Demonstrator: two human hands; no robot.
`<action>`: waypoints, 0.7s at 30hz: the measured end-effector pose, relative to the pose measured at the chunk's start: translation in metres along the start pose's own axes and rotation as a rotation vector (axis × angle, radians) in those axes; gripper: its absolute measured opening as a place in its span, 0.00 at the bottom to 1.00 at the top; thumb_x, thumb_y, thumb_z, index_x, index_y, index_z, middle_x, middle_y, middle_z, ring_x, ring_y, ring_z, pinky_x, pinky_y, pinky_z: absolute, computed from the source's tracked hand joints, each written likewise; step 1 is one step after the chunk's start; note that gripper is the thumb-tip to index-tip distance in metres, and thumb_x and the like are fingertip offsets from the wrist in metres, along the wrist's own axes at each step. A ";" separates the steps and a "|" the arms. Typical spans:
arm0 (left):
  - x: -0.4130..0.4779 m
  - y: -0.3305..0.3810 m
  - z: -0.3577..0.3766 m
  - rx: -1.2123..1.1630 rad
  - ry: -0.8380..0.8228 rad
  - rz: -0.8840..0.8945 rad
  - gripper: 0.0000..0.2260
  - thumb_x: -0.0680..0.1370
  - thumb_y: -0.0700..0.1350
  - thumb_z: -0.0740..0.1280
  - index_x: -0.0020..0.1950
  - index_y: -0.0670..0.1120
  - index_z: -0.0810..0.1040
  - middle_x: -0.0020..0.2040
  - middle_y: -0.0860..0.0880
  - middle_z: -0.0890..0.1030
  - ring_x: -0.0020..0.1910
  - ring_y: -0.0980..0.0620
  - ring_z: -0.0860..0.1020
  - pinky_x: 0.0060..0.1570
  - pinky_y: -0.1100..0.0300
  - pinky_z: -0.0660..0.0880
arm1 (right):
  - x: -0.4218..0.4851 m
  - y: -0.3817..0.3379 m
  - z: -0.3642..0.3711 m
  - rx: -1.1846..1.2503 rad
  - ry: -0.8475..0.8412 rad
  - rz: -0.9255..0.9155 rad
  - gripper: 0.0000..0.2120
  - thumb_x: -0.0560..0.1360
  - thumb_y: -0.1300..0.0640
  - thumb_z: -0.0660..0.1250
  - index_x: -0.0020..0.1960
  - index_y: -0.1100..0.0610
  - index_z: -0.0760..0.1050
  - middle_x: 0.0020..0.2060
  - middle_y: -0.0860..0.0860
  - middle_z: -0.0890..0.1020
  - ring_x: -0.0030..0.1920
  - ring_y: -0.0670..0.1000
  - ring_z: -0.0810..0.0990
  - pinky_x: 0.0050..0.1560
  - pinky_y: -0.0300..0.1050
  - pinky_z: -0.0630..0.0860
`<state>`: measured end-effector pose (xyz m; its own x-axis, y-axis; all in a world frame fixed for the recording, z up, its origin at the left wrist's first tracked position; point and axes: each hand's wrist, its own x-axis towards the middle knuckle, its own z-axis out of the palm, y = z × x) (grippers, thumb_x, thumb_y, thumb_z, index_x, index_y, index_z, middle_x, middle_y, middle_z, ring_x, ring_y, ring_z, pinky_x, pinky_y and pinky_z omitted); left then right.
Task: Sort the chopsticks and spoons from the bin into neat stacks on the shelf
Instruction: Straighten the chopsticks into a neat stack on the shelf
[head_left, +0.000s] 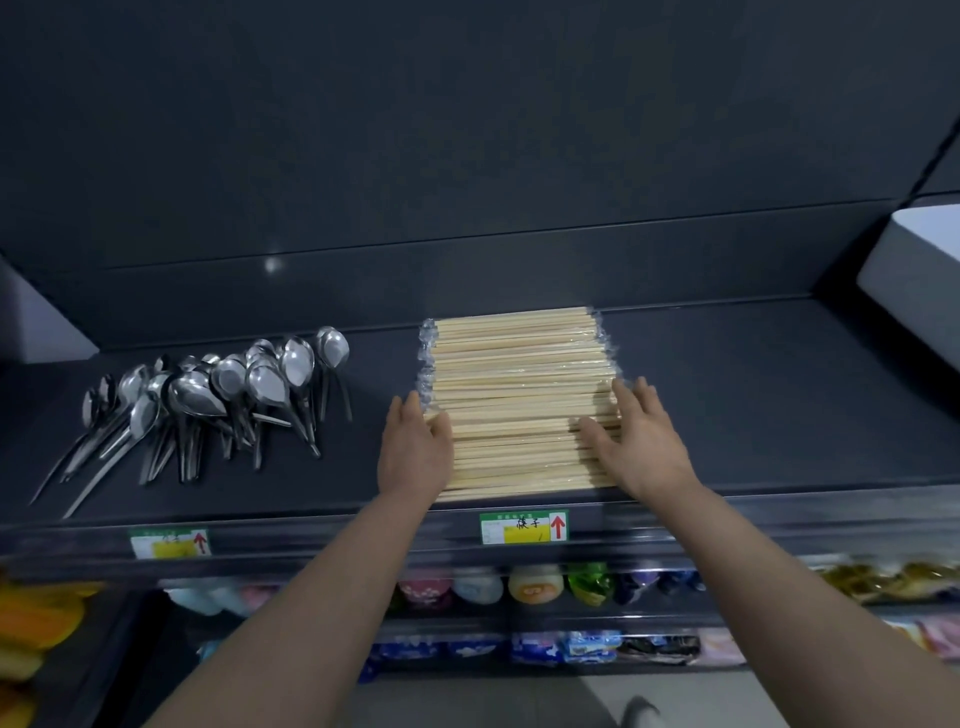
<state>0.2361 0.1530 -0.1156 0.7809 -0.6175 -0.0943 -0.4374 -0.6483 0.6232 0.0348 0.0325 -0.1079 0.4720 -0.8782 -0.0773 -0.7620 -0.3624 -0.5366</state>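
Chopsticks (524, 405) in clear wrappers lie stacked on the dark shelf (753, 405), right of the spoons (208, 400). Left hand (415, 447) and right hand (644, 441) press the stack's two ends, fingers straight, gripping nothing.

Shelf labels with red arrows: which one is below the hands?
The rightmost green-and-yellow label, under the pale wooden chopstick stack that the left hand and right hand touch. The other label is under shiny metal spoons.
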 end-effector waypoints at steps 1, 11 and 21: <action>0.001 0.000 0.001 -0.003 -0.017 0.022 0.25 0.83 0.50 0.54 0.78 0.45 0.56 0.79 0.46 0.58 0.75 0.45 0.61 0.71 0.49 0.62 | 0.002 0.001 0.000 0.006 -0.016 -0.003 0.36 0.78 0.38 0.57 0.78 0.54 0.50 0.78 0.53 0.48 0.78 0.52 0.47 0.74 0.52 0.56; 0.021 0.015 0.004 0.029 -0.044 0.007 0.28 0.83 0.54 0.54 0.80 0.46 0.51 0.80 0.46 0.53 0.77 0.48 0.58 0.71 0.51 0.61 | 0.033 0.001 -0.007 0.045 -0.049 -0.079 0.36 0.78 0.39 0.58 0.78 0.55 0.50 0.78 0.51 0.50 0.75 0.54 0.58 0.68 0.52 0.65; 0.037 0.022 0.008 0.061 0.035 0.043 0.18 0.84 0.51 0.52 0.69 0.46 0.71 0.73 0.46 0.68 0.64 0.49 0.71 0.59 0.55 0.70 | 0.064 -0.005 -0.009 -0.007 -0.147 -0.193 0.30 0.78 0.39 0.57 0.76 0.52 0.61 0.77 0.51 0.55 0.76 0.54 0.54 0.71 0.50 0.60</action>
<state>0.2523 0.1123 -0.1113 0.7755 -0.6300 -0.0402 -0.4965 -0.6480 0.5776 0.0648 -0.0250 -0.1026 0.6683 -0.7378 -0.0950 -0.6541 -0.5220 -0.5474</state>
